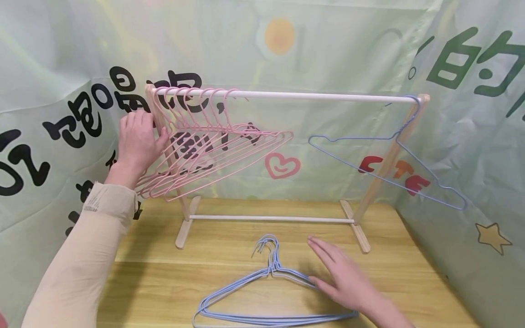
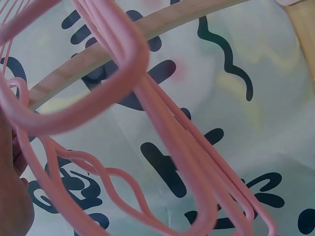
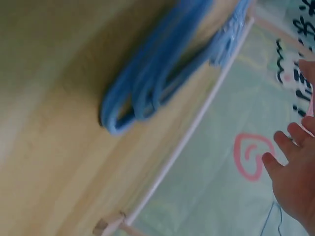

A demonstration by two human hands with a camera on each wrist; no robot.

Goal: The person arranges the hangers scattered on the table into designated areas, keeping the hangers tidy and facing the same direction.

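My left hand [image 1: 137,141] is up beside the left post of a small wooden clothes rack [image 1: 283,95], its thumb overlapping that post. Its fingertips bend out of sight, so I cannot tell what they hold. Several pink hangers [image 1: 229,136] hang bunched at the rail's left end, looming close in the left wrist view, where part of my left hand [image 2: 15,187] shows behind them. Over the right side of a stack of blue hangers [image 1: 242,317] on the table, my right hand [image 1: 346,278] is held with fingers extended. The right wrist view shows this hand [image 3: 298,179] with its fingers spread.
One blue hanger [image 1: 357,171] hangs at the rail's right end. The rack's wooden feet [image 1: 356,228] and a lower white bar [image 1: 270,218] stand towards the back of the wooden table [image 1: 160,282]. Printed cloth [image 1: 328,59] rises behind and on both sides.
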